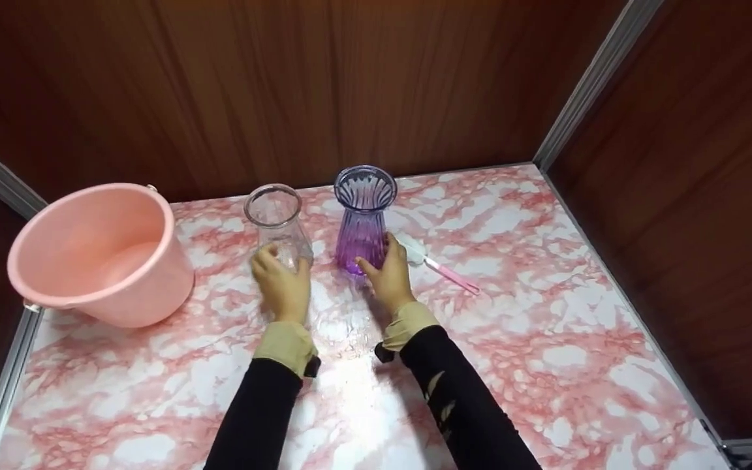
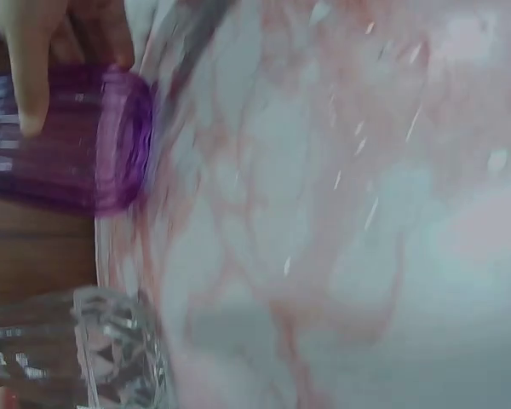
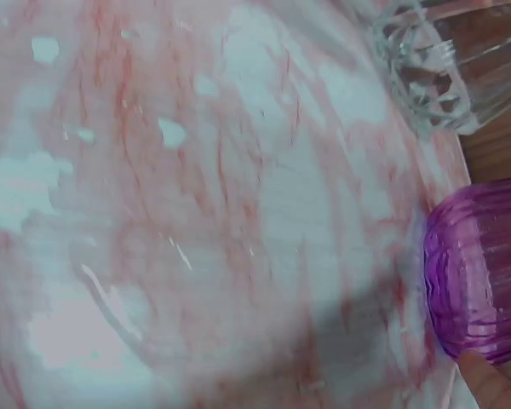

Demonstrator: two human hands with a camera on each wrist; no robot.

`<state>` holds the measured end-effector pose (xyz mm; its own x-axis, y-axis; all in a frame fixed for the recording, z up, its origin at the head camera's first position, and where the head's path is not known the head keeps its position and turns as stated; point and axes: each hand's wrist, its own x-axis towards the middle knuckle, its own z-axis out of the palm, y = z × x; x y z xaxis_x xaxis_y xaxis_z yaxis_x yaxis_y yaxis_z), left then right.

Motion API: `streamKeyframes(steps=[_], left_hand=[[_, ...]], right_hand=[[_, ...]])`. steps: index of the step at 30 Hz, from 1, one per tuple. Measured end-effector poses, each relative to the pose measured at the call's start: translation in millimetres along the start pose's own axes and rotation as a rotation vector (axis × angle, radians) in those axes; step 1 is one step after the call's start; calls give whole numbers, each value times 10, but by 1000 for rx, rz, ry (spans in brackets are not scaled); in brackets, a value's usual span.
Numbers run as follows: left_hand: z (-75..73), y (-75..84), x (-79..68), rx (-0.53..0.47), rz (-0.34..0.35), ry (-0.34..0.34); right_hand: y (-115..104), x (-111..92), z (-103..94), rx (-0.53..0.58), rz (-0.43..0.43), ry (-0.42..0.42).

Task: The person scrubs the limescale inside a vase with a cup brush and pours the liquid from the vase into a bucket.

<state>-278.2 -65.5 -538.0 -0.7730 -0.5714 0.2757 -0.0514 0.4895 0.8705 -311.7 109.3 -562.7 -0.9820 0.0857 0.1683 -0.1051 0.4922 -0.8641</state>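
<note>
A clear glass vase (image 1: 276, 207) and a purple ribbed glass vase (image 1: 365, 225) stand upright side by side near the back of the table. My left hand (image 1: 282, 284) grips the clear vase low down, thumb on its right and fingers on its left. The purple vase is held near its base by my right hand (image 1: 391, 275), with the thumb in front and the fingers round the right side. In the right wrist view, the cut pattern at the foot of the clear vase (image 3: 422, 72) shows beside the purple base (image 3: 473, 273).
At the left stands a pink bucket (image 1: 177, 267). A brush with a white head and a pink handle (image 1: 452, 275) lies right of the purple vase. Wet spots shine on the red-and-white marbled tabletop (image 1: 546, 391). Brown panels (image 1: 252, 91) enclose the table's back and sides.
</note>
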Motion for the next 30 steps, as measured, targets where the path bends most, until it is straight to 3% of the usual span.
streamKeyframes(steps=[3,5,11,19,25,30], left_hand=[[-45,-23,81,11,-10,82],[-80,-28,140,4,-14,80],[-130,-43,307,-92,-17,-92],[-129,-40,392,-102,-23,-186],[-145,-9,419,-69,-25,-190],[-116,-7,441,-43,-23,-172]], right_hand=[[-7,-53,22,64,38,49],[-15,-99,39,105,61,90],[-84,-231,99,193,86,175],[-180,-344,133,277,-41,123],[-196,-397,125,266,-78,89],[-265,-462,185,327,-90,-35]])
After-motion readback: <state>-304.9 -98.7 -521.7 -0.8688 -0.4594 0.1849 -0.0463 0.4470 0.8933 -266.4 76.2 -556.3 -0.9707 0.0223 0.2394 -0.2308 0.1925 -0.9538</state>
